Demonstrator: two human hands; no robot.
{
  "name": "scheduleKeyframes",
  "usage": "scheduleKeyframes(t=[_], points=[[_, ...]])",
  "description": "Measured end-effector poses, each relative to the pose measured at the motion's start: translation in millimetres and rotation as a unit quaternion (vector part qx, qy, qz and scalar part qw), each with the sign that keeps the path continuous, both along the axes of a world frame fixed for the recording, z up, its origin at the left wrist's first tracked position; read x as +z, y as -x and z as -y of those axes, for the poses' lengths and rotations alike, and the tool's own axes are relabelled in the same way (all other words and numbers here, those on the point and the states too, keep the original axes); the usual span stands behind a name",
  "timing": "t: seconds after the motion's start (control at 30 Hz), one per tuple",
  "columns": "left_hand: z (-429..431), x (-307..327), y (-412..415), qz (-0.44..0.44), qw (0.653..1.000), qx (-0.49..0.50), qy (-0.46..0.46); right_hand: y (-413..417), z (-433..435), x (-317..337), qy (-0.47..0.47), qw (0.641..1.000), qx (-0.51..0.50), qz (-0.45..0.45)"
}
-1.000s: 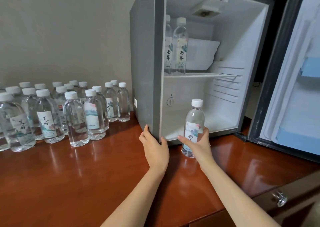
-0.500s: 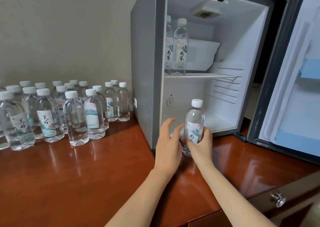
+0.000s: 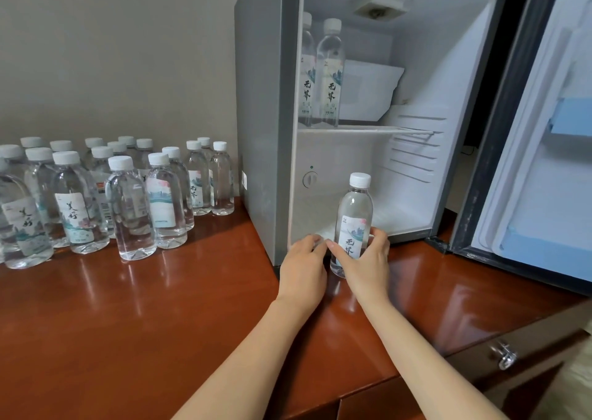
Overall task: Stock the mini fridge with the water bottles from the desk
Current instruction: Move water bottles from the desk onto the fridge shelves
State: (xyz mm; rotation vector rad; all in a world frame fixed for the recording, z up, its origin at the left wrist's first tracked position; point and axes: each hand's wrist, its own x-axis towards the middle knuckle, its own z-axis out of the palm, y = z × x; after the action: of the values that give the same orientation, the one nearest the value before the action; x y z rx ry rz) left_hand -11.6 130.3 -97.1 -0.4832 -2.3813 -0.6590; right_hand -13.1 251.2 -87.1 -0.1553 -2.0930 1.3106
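Head cam, R grip [image 3: 368, 264] round clear bottle [image 3: 355, 208], white cap [image 3: 360, 179]

The grey mini fridge [image 3: 266, 115] stands on the glossy reddish-brown desk [image 3: 128, 323], its door [image 3: 544, 163] swung wide to the right, showing a white interior. Two clear water bottles [image 3: 330, 73] with white caps stand upright, side by side, at the left end of its upper shelf. The lower compartment holds no bottles. Just in front of that compartment, one more bottle [image 3: 354, 214] stands upright, gripped round its labelled lower half by the right hand [image 3: 365, 259]; whether its base touches the desk cannot be told. A crowd of upright bottles [image 3: 128, 208] stands on the desk left of the fridge.
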Motion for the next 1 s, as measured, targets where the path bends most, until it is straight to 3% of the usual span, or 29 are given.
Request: scheduleKeyframes(t=[0.33,0.57,0.73,1.0], points=[[0,1,2,-0.007,1.0,-0.004,-0.022,-5,-11,13,0.055,0.997,0.051,-0.014],[-2,1,1,-0.005,1.0,-0.003,-0.023,-5,-15,104,0.024,0.989,0.083,-0.12],[-2,2,-2,0.01,0.999,-0.01,-0.032,9,-11,173,0.063,0.975,0.101,-0.186],[-3,2,-2,0.022,0.999,-0.01,-0.043,55,-5,203,0.09,0.979,0.058,-0.172]])
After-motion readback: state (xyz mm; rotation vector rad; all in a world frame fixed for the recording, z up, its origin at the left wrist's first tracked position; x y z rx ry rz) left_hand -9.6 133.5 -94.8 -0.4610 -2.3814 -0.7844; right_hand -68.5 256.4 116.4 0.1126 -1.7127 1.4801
